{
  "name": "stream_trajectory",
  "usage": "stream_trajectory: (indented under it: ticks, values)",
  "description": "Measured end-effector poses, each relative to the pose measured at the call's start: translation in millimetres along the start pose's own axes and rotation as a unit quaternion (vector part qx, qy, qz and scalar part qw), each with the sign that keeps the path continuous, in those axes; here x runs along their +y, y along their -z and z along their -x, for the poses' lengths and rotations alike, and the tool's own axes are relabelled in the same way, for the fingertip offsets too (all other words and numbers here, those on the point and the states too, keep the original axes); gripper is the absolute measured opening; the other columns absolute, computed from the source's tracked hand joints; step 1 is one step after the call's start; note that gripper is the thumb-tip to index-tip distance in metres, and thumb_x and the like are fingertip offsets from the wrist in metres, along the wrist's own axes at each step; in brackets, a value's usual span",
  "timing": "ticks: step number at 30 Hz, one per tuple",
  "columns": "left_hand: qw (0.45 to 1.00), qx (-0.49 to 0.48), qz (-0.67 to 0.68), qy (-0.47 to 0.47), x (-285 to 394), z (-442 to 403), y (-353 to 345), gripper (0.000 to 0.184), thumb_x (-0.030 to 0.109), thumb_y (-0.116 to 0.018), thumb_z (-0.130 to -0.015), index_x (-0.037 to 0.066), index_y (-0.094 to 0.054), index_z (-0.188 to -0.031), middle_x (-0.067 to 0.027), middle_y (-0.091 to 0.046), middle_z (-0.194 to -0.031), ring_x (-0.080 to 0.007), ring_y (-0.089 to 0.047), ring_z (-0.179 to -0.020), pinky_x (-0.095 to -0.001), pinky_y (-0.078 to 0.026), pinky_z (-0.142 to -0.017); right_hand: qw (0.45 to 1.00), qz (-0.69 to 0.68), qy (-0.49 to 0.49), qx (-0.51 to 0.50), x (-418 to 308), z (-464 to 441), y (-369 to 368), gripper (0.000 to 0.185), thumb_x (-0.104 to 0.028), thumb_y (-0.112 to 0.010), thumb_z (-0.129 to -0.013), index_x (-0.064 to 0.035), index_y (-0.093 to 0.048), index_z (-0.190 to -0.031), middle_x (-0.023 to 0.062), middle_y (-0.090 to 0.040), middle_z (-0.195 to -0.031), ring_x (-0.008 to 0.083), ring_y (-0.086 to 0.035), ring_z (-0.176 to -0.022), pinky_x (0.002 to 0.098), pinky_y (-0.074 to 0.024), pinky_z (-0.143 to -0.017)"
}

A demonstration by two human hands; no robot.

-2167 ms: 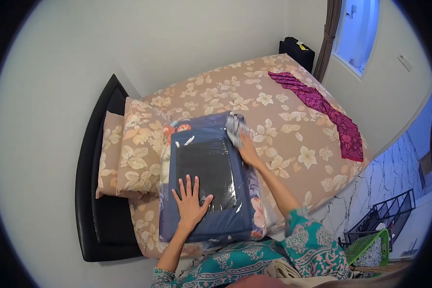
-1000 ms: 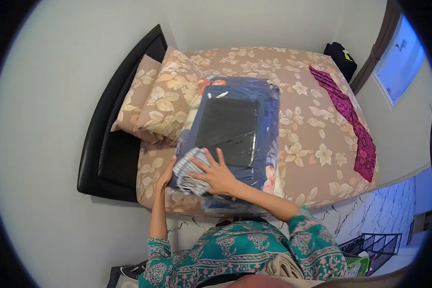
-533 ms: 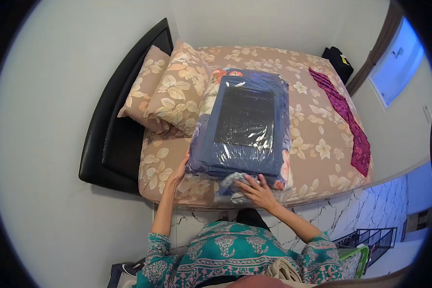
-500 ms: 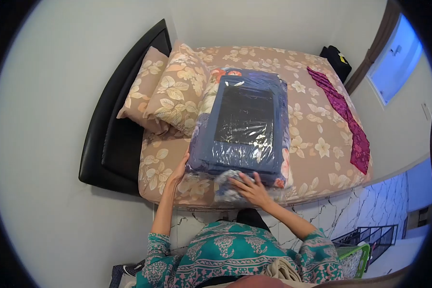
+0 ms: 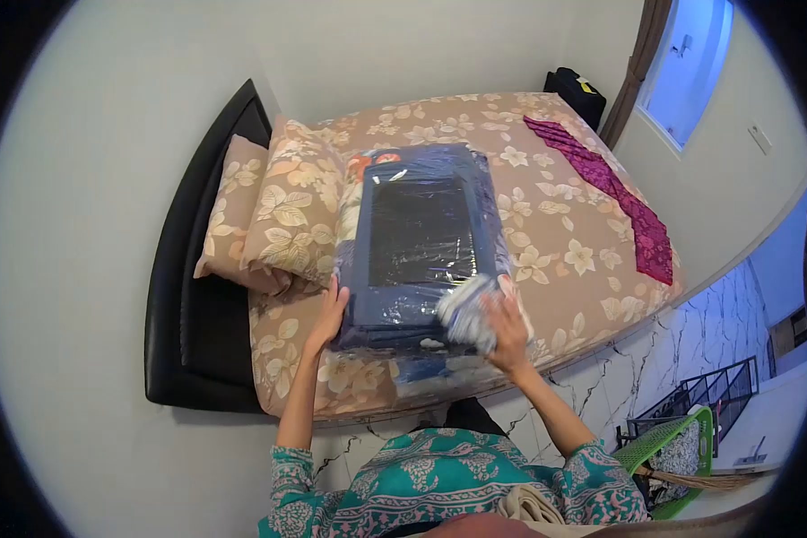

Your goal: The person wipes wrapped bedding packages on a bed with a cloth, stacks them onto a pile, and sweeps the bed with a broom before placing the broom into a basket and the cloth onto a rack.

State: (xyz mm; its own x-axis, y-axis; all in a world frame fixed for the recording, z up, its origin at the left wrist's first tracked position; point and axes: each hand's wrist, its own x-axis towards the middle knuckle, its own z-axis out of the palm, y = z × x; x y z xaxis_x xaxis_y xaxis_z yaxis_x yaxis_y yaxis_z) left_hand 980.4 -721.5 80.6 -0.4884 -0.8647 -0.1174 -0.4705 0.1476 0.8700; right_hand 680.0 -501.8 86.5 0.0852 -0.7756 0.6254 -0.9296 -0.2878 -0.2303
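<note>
On the bed (image 5: 581, 255), your left hand (image 5: 331, 312) steadies the plastic-wrapped bundle (image 5: 412, 309) by its near-left edge; your right, well apart, presses a cloth (image 5: 469, 314) against its near-right corner, seemingly for wiping.

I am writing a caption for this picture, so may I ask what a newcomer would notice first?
Probably the blue bedding pack in shiny clear plastic, lying on the floral bed between the two hands, the right hand with a striped cloth, the left hand at its side. Next, the magenta lace cloth lying across the bed's far side.
</note>
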Motion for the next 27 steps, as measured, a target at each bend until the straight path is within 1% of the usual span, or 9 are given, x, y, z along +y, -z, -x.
stream_trajectory:
  ticks: [2,5,7,9,10,13,16,18,27]
  values:
    - [0.994,0.029,-0.094,0.036,19.1,-22.9,-14.1,0.088,0.065,-0.031,-0.088,0.001,-0.008,-0.144,-0.0232,-0.007,-0.149,-0.0431,-0.005,-0.137,-0.0452,-0.007,-0.111,0.96,-0.097,-0.249,0.085,17.6,-38.1,5.4,0.045,-0.013,-0.054,-0.078,-0.0025,-0.052,-0.122,0.013,-0.046,-0.134,0.0357,-0.037,-0.128,0.0439,-0.0286,-0.106]
    - [0.968,0.086,-0.218,0.089,52.3,-46.4,-34.9,0.089,0.068,-0.031,-0.086,0.004,-0.009,-0.145,-0.0282,-0.008,-0.147,-0.0498,-0.007,-0.134,-0.0559,-0.008,-0.108,0.956,-0.127,-0.259,0.049,44.0,-91.3,-18.6,0.056,-0.014,-0.054,-0.079,-0.0044,-0.041,-0.133,0.0142,-0.039,-0.139,0.0385,-0.03,-0.131,0.0466,-0.0242,-0.108]
    - [0.967,0.104,-0.226,0.046,67.6,-53.7,-37.5,0.083,0.065,-0.03,-0.088,0.009,-0.009,-0.146,-0.0268,-0.008,-0.148,-0.0505,-0.007,-0.134,-0.0599,-0.008,-0.106,0.987,-0.064,-0.135,-0.055,26.7,-107.6,-25.8,0.066,-0.012,-0.055,-0.075,-0.0109,-0.034,-0.138,0.0114,-0.032,-0.144,0.0378,-0.025,-0.133,0.0474,-0.0213,-0.109]
    - [0.965,0.117,-0.233,0.014,68.7,-66.0,-42.6,0.075,0.059,-0.028,-0.091,0.012,-0.01,-0.146,-0.0252,-0.009,-0.148,-0.0523,-0.007,-0.133,-0.0639,-0.008,-0.104,0.977,-0.033,0.076,-0.199,19.5,-119.0,-29.1,0.071,-0.01,-0.055,-0.07,-0.0183,-0.036,-0.138,0.0084,-0.033,-0.144,0.0372,-0.027,-0.133,0.0472,-0.0226,-0.109]
    - [0.961,0.111,-0.251,0.043,72.9,-69.6,-45.5,0.071,0.056,-0.027,-0.092,0.012,-0.01,-0.146,-0.0246,-0.009,-0.148,-0.0528,-0.008,-0.132,-0.065,-0.008,-0.103,0.975,-0.042,0.104,-0.191,20.2,-124.4,-28.9,0.072,-0.008,-0.054,-0.066,-0.0229,-0.042,-0.135,0.0062,-0.034,-0.144,0.0363,-0.028,-0.132,0.0471,-0.0237,-0.108]
    - [0.938,0.162,-0.306,0.025,68.7,-67.6,-59.1,0.065,0.046,-0.032,-0.094,0.01,-0.014,-0.145,-0.0239,-0.013,-0.148,-0.053,-0.012,-0.131,-0.0668,-0.01,-0.102,0.981,0.023,0.108,-0.16,71.7,-154.3,-42.9,0.07,-0.007,-0.052,-0.066,-0.0262,-0.045,-0.132,0.0062,-0.034,-0.144,0.0359,-0.029,-0.132,0.0466,-0.0251,-0.108]
    - [0.926,0.195,-0.324,0.0,75.1,-61.7,-68.2,0.066,0.045,-0.037,-0.092,0.008,-0.02,-0.144,-0.0229,-0.017,-0.147,-0.0497,-0.014,-0.133,-0.0638,-0.011,-0.103,0.991,0.069,-0.058,-0.101,133.0,-212.6,-77.1,0.064,-0.011,-0.054,-0.07,-0.0248,-0.046,-0.132,0.0085,-0.032,-0.145,0.0398,-0.026,-0.132,0.0563,-0.0251,-0.103]
    - [0.923,0.205,-0.326,0.001,81.8,-59.7,-73.2,0.067,0.046,-0.038,-0.091,0.008,-0.02,-0.144,-0.0227,-0.017,-0.148,-0.0498,-0.014,-0.133,-0.0637,-0.011,-0.104,0.972,0.048,-0.192,-0.126,166.7,-252.2,-103.8,0.055,-0.023,-0.057,-0.076,-0.0193,-0.048,-0.13,0.0075,-0.028,-0.147,0.0374,-0.022,-0.135,0.0581,-0.0219,-0.104]
    - [0.922,0.212,-0.323,0.023,85.1,-49.0,-72.5,0.072,0.054,-0.041,-0.089,0.011,-0.023,-0.144,-0.0169,-0.021,-0.148,-0.0435,-0.017,-0.135,-0.0576,-0.014,-0.106,0.964,-0.03,0.092,-0.249,116.3,-336.7,-196.1,0.052,-0.033,-0.057,-0.076,-0.0249,-0.051,-0.127,0.0036,-0.031,-0.146,0.0378,-0.025,-0.134,0.0655,-0.0185,-0.102]
